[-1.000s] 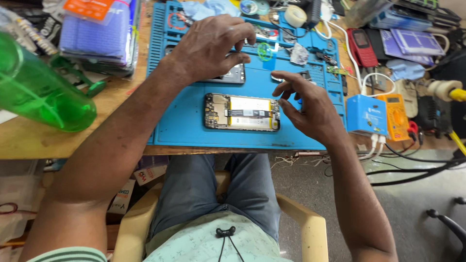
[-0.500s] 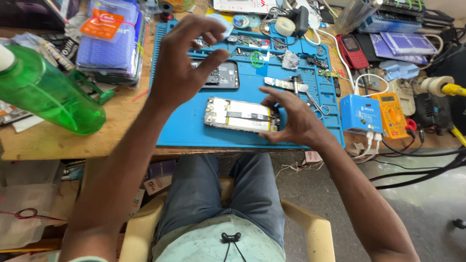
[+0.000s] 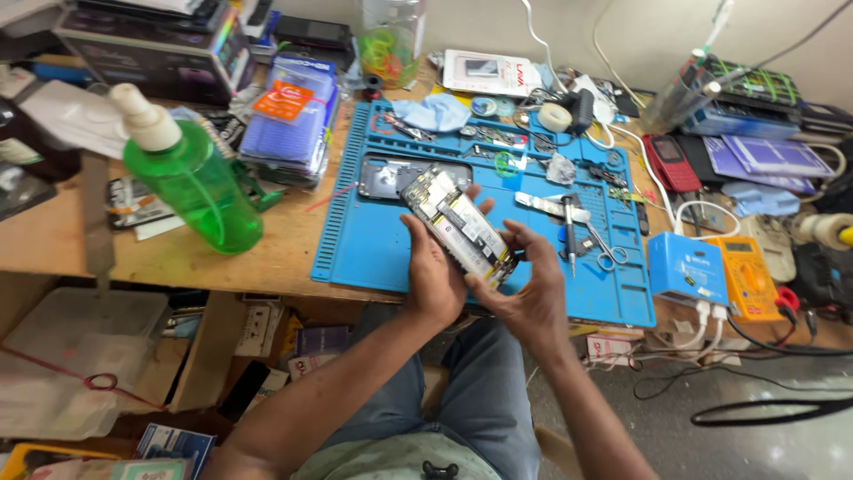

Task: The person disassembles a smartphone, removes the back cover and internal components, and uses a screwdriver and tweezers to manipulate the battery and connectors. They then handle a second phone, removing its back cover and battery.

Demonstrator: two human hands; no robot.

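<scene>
from the head camera, both hands hold an opened phone point(image 3: 459, 227) tilted above the blue mat point(image 3: 373, 240): the left hand point(image 3: 433, 276) cups it from beneath, the right hand point(image 3: 524, 289) grips its lower end. a green bottle point(image 3: 191, 178) stands off left.

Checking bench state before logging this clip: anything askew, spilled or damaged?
No spill or visible damage. Both hands, left hand and right hand, hold an opened phone with its insides exposed, tilted above the blue mat. The green bottle appears to lean, but the wide-angle view may cause that.
</scene>
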